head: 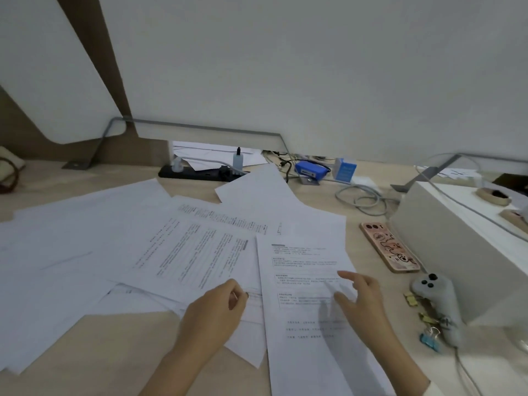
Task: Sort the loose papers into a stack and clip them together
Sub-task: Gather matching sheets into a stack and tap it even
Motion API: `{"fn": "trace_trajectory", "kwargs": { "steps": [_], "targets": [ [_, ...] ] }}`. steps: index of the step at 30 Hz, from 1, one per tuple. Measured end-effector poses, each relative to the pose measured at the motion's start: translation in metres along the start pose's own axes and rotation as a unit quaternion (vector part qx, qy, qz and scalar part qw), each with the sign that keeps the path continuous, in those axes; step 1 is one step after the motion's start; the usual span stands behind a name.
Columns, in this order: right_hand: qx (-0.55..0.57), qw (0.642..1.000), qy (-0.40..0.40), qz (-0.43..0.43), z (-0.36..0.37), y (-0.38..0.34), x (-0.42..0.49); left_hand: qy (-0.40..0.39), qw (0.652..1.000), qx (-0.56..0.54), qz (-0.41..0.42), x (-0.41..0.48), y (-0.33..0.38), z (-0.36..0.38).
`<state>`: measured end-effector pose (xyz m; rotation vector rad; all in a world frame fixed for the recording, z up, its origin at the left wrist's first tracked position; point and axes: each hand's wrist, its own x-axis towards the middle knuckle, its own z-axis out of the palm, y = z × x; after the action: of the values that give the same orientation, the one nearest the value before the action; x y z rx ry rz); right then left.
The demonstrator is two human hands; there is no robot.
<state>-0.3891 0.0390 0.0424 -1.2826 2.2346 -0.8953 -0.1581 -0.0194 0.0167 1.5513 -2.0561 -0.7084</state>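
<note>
A smooth, matte white partition (pixel 314 67) fills the top of my view, with a thin grey metal rail bent along its lower edge. Below it runs the desk (pixel 114 352), pale wood-grain laminate, flat and lightly glossy. Most of its middle and left side is covered by the loose papers (pixel 85 252): thin white rectangular sheets fanned at different angles and overlapping, some blank-side up, some printed in fine lines of text. They are not yet stacked.

At the right stands a white box (pixel 457 252) with crisp, square edges. Nearest me, on top of the spread, lies one printed sheet (pixel 303 352), roughly upright to my view, with short blocks of text.

My right hand (pixel 363 298) is over that sheet, its fingers (pixel 347 275) spread apart and lightly bent. A soft shadow falls below them, and I cannot tell whether they touch the paper. My left hand (pixel 213 312) is curled, its thumb and forefinger pinching the edge of one of the loose papers just left of the printed sheet.

A long black plastic power strip (pixel 194 172) sits by the partition. A phone (pixel 390 247) in a glossy pink cartoon case lies beside the box. Nearer is a rounded grey controller (pixel 437 295), with small metal binder clips (pixel 430 340), yellow and blue, just beside it.
</note>
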Motion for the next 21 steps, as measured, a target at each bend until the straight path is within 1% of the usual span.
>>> {"fn": "trace_trajectory", "kwargs": {
  "steps": [5,8,10,12,13,15,16,19,20,21],
  "targets": [
    [-0.021,0.99,-0.093,-0.104,0.046,-0.06,0.004,0.094,0.995,-0.024,-0.001,-0.005,-0.042,-0.034],
    [-0.036,0.973,-0.155,-0.167,0.084,-0.101,0.0,0.154,0.988,-0.013,-0.029,-0.011,-0.081,-0.061],
    [-0.047,0.956,-0.194,-0.214,0.11,-0.127,-0.005,0.172,0.983,0.016,-0.069,-0.019,-0.109,-0.084],
    [-0.054,0.936,-0.235,-0.255,0.135,-0.151,-0.012,0.149,0.978,0.054,-0.135,-0.029,-0.134,-0.105],
    [-0.057,0.926,-0.251,-0.276,0.148,-0.162,-0.016,0.124,0.976,0.08,-0.162,-0.035,-0.145,-0.115],
    [-0.06,0.908,-0.273,-0.311,0.173,-0.182,-0.023,0.072,0.968,0.125,-0.206,-0.046,-0.162,-0.128],
    [-0.061,0.901,-0.281,-0.324,0.185,-0.191,-0.026,0.057,0.965,0.133,-0.22,-0.053,-0.17,-0.132],
    [-0.083,0.882,-0.295,-0.358,0.217,-0.213,-0.032,0.056,0.958,0.142,-0.243,-0.067,-0.187,-0.141],
    [-0.108,0.876,-0.294,-0.368,0.226,-0.217,-0.033,0.065,0.959,0.156,-0.23,-0.07,-0.192,-0.144],
    [-0.144,0.869,-0.284,-0.379,0.233,-0.22,-0.034,0.055,0.958,0.192,-0.208,-0.072,-0.197,-0.146]
  ]
}}
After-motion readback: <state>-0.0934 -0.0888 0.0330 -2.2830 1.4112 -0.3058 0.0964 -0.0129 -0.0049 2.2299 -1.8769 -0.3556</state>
